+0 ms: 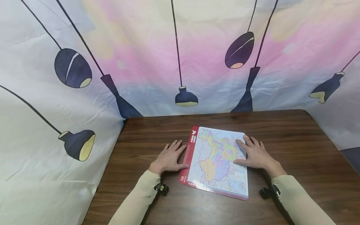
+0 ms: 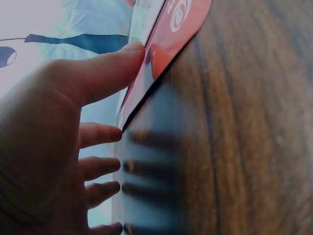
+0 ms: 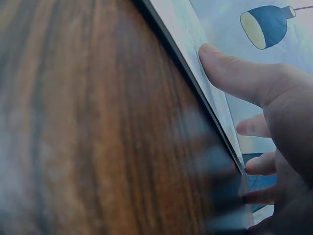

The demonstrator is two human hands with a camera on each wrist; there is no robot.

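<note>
Wood: I see a dark brown table (image 1: 295,147) with the map board (image 1: 217,159) lying flat near its middle, angled a little, its red strip along the left edge.
Left hand: my left hand (image 1: 168,157) lies flat on the table just beside the board's red edge, fingers straight and spread; in the left wrist view the thumb (image 2: 105,68) touches that edge.
Right hand: my right hand (image 1: 254,154) rests open at the board's right edge, fingers straight, thumb (image 3: 230,73) and forefinger lying on the map face.
Grip: neither hand clasps anything.
Hands together: well apart, the board between them.
Backdrop: a cloth (image 1: 180,56) printed with hanging lamps stands behind the table.
</note>
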